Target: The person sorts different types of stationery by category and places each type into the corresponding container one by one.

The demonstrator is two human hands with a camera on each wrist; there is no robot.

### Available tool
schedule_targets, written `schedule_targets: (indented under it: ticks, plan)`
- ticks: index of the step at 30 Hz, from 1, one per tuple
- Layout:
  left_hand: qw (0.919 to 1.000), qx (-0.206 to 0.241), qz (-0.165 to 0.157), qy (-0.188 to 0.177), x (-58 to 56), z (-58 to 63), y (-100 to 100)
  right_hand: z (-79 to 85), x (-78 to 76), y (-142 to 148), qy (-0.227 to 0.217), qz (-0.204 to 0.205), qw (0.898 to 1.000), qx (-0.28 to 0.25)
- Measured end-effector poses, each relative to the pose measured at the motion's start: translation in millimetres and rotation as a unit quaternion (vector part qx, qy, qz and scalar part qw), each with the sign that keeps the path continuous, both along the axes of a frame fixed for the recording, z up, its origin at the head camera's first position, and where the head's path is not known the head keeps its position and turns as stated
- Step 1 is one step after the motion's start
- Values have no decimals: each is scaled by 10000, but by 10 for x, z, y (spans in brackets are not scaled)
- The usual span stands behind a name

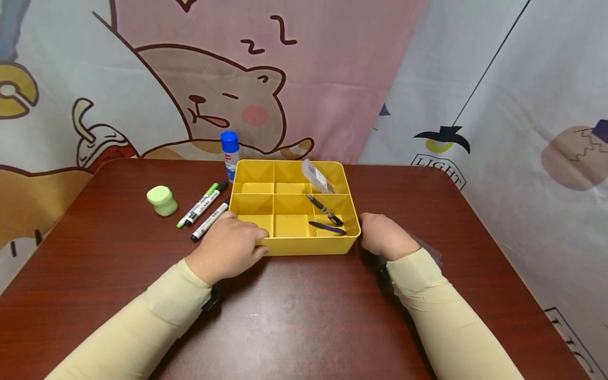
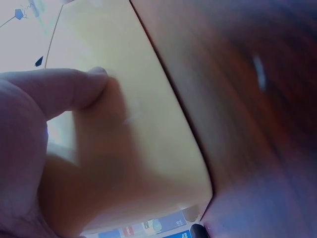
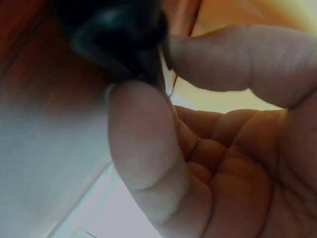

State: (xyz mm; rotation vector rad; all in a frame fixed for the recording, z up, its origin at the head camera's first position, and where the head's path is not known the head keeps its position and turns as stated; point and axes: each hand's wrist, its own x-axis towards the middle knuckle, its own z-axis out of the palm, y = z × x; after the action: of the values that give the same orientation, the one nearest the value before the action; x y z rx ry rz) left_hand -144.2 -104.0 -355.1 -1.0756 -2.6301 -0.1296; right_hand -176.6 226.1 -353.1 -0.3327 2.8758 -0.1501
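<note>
A yellow compartment tray [image 1: 304,246] stands on the brown table. My left hand [image 1: 230,245] grips its front left corner, and in the left wrist view the thumb [image 2: 74,89] lies against the outer wall. Two pens, a black-and-silver one [image 1: 324,209] and a dark purple one [image 1: 326,228], lie in the front right compartment. A clear plastic case [image 1: 315,177] leans in the back of the tray. Beside the tray's right wall, my right hand [image 1: 387,236] pinches a glossy black object [image 3: 119,39] between thumb and forefinger; its kind is too blurred to tell.
Left of the tray lie a green marker [image 1: 197,206], a black-capped marker [image 1: 205,203] and another marker [image 1: 209,221]. A blue-capped glue stick [image 1: 230,153] stands behind them; a pale green sponge-like block [image 1: 162,200] stands farther left. Clear plastic [image 1: 431,250] shows by my right wrist.
</note>
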Motion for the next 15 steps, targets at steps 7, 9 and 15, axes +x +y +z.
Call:
schedule_targets:
  ticks: [7,9,15]
  plan:
    - [10000,-12,19,20,-6,1,4,10,4,4,39,10,10000,7]
    - [10000,-17,24,13,-5,0,4,15,4,6,2,-31,10000,7]
    - [10000,-44,48,-28,3,2,4,32,11,6,-25,-163,9999,-29]
